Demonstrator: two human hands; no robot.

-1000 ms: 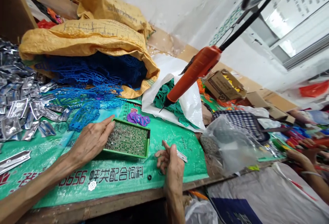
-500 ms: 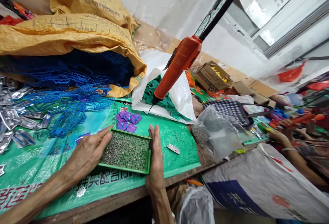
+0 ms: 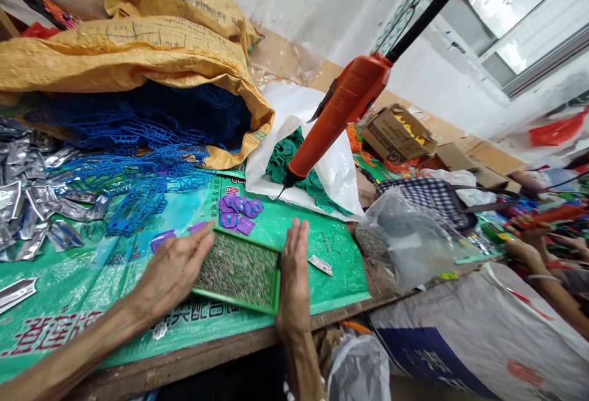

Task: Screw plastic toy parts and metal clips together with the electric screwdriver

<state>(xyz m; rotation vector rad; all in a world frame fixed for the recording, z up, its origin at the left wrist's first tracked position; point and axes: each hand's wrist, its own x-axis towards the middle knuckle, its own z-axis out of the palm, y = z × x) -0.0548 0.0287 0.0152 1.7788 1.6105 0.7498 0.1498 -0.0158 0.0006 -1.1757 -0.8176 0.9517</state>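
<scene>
Bracing the green screw tray (image 3: pixel 237 272) near the bench edge: our left hand (image 3: pixel 172 275) and right hand (image 3: pixel 294 278) lie flat and open against its sides, gripping nothing. Next probably needs the hanging orange screwdriver (image 3: pixel 338 119).

Much of the bench sits out of sight or out of focus.

The green tray (image 3: pixel 275 278) blurs, so its small metal pieces cannot be told apart, and the left hand (image 3: pixel 172 275) and right hand (image 3: pixel 293 281) cover its two ends. The orange tool's (image 3: pixel 335 120) cable runs off the top edge. The yellow sack (image 3: pixel 138 51) hides most of the blue plastic frames (image 3: pixel 138 143). A co-worker's hands (image 3: pixel 529 248) blur at the right edge.
</scene>
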